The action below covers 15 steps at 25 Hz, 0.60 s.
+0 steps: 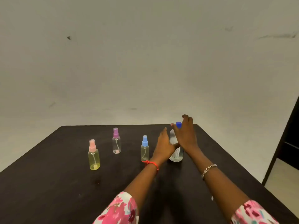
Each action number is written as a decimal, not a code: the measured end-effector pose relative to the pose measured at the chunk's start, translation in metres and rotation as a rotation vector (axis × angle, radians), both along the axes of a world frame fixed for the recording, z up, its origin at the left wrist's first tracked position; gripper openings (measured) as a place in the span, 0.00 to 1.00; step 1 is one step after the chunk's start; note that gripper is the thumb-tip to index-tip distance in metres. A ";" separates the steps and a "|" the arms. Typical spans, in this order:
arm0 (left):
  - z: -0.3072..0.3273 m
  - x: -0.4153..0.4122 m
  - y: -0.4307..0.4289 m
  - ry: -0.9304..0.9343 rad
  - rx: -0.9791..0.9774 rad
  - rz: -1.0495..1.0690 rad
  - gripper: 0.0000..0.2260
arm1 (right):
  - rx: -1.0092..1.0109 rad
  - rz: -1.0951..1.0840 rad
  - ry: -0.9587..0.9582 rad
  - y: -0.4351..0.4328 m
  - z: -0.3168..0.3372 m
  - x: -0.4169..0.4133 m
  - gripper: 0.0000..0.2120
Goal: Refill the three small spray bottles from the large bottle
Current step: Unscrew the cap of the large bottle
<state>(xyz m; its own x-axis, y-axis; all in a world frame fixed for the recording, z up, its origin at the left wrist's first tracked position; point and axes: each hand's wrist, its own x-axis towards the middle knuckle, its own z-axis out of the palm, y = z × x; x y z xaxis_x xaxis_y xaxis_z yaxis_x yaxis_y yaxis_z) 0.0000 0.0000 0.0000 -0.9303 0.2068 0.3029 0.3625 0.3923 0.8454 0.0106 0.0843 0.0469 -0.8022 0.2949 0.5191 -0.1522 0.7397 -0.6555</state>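
Observation:
The large clear bottle (176,155) with a blue cap (178,124) stands upright right of the table's middle. My left hand (164,147) is against its left side, fingers straight and apart, thumb lying across the bottle's front. My right hand (186,135) hovers at the cap with thumb and fingers spread around it, not closed. Three small spray bottles stand upright to the left: a yellowish bottle with a pink top (93,155), a clear bottle with a purple top (116,141), and a pale bottle with a blue top (144,148) just left of my left wrist.
The dark table (56,183) ends at a far edge close behind the large bottle and meets a plain pale wall. A dark door frame (286,143) stands at the right, past the table's right edge.

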 end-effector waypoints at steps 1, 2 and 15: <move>0.004 -0.008 0.009 0.020 0.058 -0.015 0.34 | 0.057 -0.015 -0.060 0.003 0.005 -0.010 0.22; 0.007 -0.012 0.015 0.042 0.100 -0.022 0.30 | 0.128 -0.029 -0.121 0.004 0.008 -0.017 0.21; -0.007 -0.036 0.026 0.050 0.270 0.043 0.16 | 0.409 0.012 -0.329 0.017 0.030 -0.043 0.22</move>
<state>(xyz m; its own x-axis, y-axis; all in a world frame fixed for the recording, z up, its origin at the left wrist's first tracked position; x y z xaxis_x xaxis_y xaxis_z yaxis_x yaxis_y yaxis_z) -0.0363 0.0256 -0.0066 -0.9190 0.0727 0.3875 0.3943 0.1713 0.9029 -0.0321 0.1016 0.0768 -0.9443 0.1104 0.3100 0.0029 0.9448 -0.3276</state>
